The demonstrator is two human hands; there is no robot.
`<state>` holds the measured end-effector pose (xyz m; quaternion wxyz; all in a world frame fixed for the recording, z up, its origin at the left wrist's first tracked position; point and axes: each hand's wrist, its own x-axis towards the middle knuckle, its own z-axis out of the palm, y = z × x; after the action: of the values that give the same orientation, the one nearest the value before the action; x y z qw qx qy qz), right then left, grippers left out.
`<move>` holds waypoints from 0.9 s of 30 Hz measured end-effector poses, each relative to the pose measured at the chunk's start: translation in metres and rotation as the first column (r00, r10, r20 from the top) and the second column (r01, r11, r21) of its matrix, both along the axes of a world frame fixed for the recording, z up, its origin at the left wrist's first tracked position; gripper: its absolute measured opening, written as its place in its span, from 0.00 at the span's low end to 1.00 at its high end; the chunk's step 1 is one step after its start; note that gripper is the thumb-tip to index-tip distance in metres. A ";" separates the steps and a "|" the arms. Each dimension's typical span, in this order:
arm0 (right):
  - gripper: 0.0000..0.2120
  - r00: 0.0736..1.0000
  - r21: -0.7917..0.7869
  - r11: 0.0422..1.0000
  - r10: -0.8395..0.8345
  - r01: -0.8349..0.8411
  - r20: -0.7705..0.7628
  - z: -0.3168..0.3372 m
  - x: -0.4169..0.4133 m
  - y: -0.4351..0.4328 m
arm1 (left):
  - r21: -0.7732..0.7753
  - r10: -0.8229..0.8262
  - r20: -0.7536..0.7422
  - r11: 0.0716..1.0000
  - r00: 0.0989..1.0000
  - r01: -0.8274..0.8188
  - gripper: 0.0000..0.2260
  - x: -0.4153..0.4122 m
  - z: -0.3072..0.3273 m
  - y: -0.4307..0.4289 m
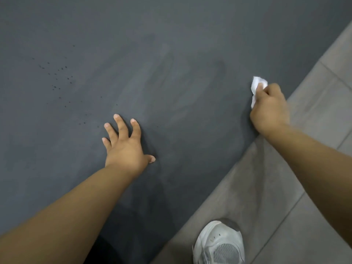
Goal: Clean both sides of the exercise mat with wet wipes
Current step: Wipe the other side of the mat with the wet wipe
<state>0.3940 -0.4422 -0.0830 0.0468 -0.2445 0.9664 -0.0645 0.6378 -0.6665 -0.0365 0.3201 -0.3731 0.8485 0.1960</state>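
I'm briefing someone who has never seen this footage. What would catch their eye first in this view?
Most striking is the dark grey exercise mat filling most of the frame, with dark droplet specks at upper left. The right hand grips a crumpled white wet wipe near the mat's right edge, while the left hand presses flat with spread fingers at the centre. A white sneaker stands on the grey tiled floor at lower right.

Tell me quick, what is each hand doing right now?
Left hand: open, fingers spread flat, pressing on the dark exercise mat.
Right hand: closed, gripping a crumpled white wet wipe near the mat's edge.
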 end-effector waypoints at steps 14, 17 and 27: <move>0.14 0.922 -0.035 0.922 0.386 -0.386 -0.012 0.010 0.036 0.027 | 0.120 0.092 -0.170 0.990 0.981 -0.072 0.38 -0.028 0.007 0.026; 0.20 0.996 0.045 0.995 0.089 -0.089 -0.006 0.011 -0.008 0.043 | 0.113 0.011 -0.220 0.993 0.976 0.015 0.38 -0.043 0.008 0.033; 0.13 0.779 -0.088 0.775 0.626 -0.626 -0.031 0.007 0.061 0.019 | -0.143 -0.032 -0.261 0.990 0.965 -0.006 0.32 -0.075 0.008 0.014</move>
<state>0.4554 -0.4233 -0.0763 0.0543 -0.5535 0.8262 -0.0903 0.5633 -0.6527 -0.0282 0.1785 -0.3603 0.8976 0.1803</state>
